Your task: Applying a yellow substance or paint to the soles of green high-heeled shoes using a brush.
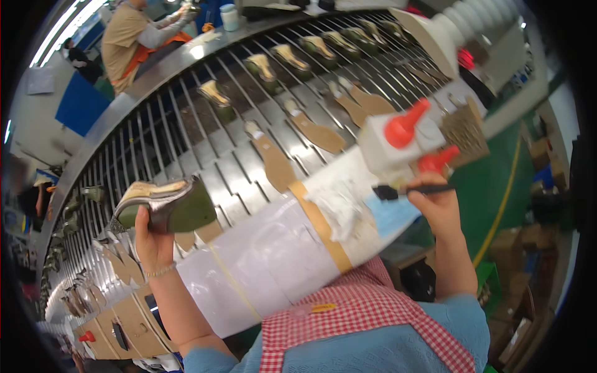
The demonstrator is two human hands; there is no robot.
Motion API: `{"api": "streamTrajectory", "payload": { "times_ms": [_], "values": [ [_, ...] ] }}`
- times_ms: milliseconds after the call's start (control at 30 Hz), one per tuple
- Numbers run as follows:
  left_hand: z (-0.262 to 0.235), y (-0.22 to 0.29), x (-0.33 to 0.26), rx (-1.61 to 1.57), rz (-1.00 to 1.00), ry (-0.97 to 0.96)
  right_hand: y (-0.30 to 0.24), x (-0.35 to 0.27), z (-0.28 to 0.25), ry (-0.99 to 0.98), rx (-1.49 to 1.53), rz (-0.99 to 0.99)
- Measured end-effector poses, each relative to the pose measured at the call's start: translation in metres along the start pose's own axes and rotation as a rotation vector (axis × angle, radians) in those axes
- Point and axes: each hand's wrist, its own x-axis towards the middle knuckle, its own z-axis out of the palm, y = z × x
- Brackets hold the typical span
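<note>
I am holding a shoe on its green last (163, 208) up in my left hand (152, 239), fingers wrapped around its underside, just above the near edge of the slatted conveyor (205, 143). My right hand (438, 208) is pinching a thin black brush (410, 190), poised beside the white box with red knobs (398, 140) at the conveyor's near rim. By my reading, the work on this shoe is only beginning: I cannot tell whether anything is brushed on yet. Tan insoles (318, 132) and more lasted shoes (217, 99) are riding the conveyor beyond. Both forearms are raised, elbows bent, the left wrist turned inward.
</note>
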Motion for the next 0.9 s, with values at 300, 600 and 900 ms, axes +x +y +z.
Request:
{"api": "streamTrajectory", "payload": {
  "times_ms": [300, 600, 900],
  "values": [
    [0.025, -0.103, -0.141, 0.483, 0.130, 0.087, 0.037, -0.011, -0.053, 0.060, -0.800, -0.113],
    [0.030, -0.160, -0.174, 0.779, 0.335, 0.134, 0.077, 0.004, -0.052, -0.056, -0.839, -0.063],
    [0.006, -0.160, -0.168, 1.180, 0.329, -0.213, 0.088, -0.002, -0.064, 0.007, -0.577, -0.038]
  ]
}}
